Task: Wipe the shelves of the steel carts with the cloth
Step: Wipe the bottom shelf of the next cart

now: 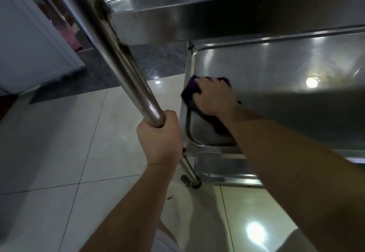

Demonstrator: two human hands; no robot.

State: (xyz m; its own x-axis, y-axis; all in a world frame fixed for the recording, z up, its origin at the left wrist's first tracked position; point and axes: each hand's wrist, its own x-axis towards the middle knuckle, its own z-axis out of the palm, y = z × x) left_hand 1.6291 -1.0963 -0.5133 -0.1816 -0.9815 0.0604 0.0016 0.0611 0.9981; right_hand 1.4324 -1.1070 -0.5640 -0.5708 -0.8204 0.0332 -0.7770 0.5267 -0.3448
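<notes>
A steel cart fills the upper right. Its top shelf (217,4) is nearest the camera, the middle shelf (276,67) lies below it, and part of a bottom shelf (227,170) shows underneath. My left hand (160,137) grips the cart's upright steel post (122,67). My right hand (213,97) holds a dark purple cloth (190,88) bunched under its fingers and presses it on the middle shelf's left rim. Part of the cloth trails beneath my wrist.
Pale glossy floor tiles (79,143) spread below and to the left. A white cabinet (29,44) stands at the far left beside a dark stone floor strip (79,85). The cart's caster (190,180) sits on the tiles near the post's foot.
</notes>
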